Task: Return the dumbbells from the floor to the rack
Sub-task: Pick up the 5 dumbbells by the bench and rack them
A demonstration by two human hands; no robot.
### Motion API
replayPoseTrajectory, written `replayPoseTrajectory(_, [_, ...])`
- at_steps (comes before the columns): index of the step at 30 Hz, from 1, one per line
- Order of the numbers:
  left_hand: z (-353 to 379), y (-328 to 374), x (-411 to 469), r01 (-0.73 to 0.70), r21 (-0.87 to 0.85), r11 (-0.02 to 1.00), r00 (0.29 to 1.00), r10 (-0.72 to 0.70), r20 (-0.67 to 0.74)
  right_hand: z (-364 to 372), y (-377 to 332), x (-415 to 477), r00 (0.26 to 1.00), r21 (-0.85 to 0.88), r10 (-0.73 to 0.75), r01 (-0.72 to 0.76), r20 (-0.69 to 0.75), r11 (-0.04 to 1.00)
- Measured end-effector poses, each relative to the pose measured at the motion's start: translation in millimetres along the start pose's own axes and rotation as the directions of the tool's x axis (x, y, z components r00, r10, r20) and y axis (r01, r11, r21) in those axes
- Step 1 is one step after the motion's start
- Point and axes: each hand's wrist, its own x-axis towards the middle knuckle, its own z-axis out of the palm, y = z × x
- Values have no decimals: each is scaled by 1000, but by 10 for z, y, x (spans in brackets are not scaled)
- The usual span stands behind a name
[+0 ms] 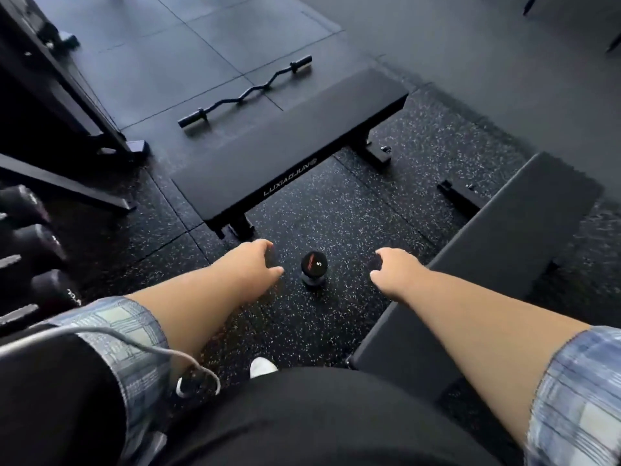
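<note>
Near edge of view: both forearms reach forward and down from plaid sleeves, over the speckled rubber floor (336, 203). Left hand (250, 262) and right hand (395, 269) flank one dumbbell (313, 268), each just beside it but not touching; both hands empty. Fingers of both hands are curled loosely and apart, not closed on anything; the fingertips themselves are partly hidden behind the knuckles. The dumbbell stands on end on the floor between the hands: long axis vertical, upper round head facing the camera with a "5" on it, lower head resting on the floor, handle hidden between the heads. Judged step: approach to pick-up, grasp not yet made. The next move calls for one hand closing under the upper head or around the short handle, or tipping the weight to expose the handle, then carrying it to the rack (23, 250) at near left, where other dumbbells sit. Farther out: a flat bench (289, 142) beyond the dumbbell, a second bench (497, 250) at right, and a curl bar (248, 92) lying on the far mats.
</note>
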Motion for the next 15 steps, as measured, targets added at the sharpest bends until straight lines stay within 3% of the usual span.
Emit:
replayPoseTrajectory(6, [-458, -305, 684, -28, 94, 995, 999, 25, 37, -63, -682, 352, 1000, 33, -7, 8, -20, 999])
replayPoseTrajectory(15, [-263, -467, 1160, 3, -21, 1000, 990, 0, 141, -251, -1049, 1003, 997, -26, -48, 50, 57, 998])
